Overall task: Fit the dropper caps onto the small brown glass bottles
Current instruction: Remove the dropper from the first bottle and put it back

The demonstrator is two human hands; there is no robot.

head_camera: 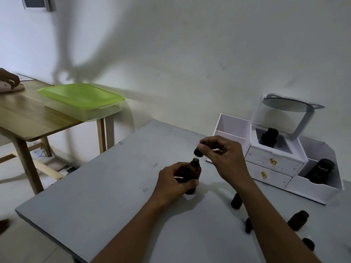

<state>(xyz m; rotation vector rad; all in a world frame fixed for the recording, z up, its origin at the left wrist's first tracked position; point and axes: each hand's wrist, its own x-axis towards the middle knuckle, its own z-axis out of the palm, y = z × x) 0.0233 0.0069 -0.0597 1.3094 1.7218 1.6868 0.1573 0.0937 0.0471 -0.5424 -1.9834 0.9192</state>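
Brown glass, small and round-shouldered: an uncapped bottle [193, 174] upright on the matte grey table [98, 196], neck bare, left hand [173, 182] with grip clamped round its body, thumb across the front. Just above and to the right of the neck, apart from it, a black dropper cap [198, 151] pinched in the right hand [223, 158], grip closed on the cap between thumb and forefinger. Behind the right forearm, partly hidden, a second small brown bottle [236, 201]; further right, a third brown bottle [298, 220] lying tilted; between them a loose black cap [248, 225], and near the frame's lower right edge another dark cap [308, 243]. At the table's far right, a white drawer organiser with gold knobs [273, 168], round tilting mirror [293, 106] on top, a black-topped container [269, 137] in its middle well, a black tube [320, 171] in the right compartment. Beyond, well apart, a wooden side table [28, 114] carrying a clear plastic box with lime-green lid [80, 95]; another person's hand [9, 77] at its far left edge.
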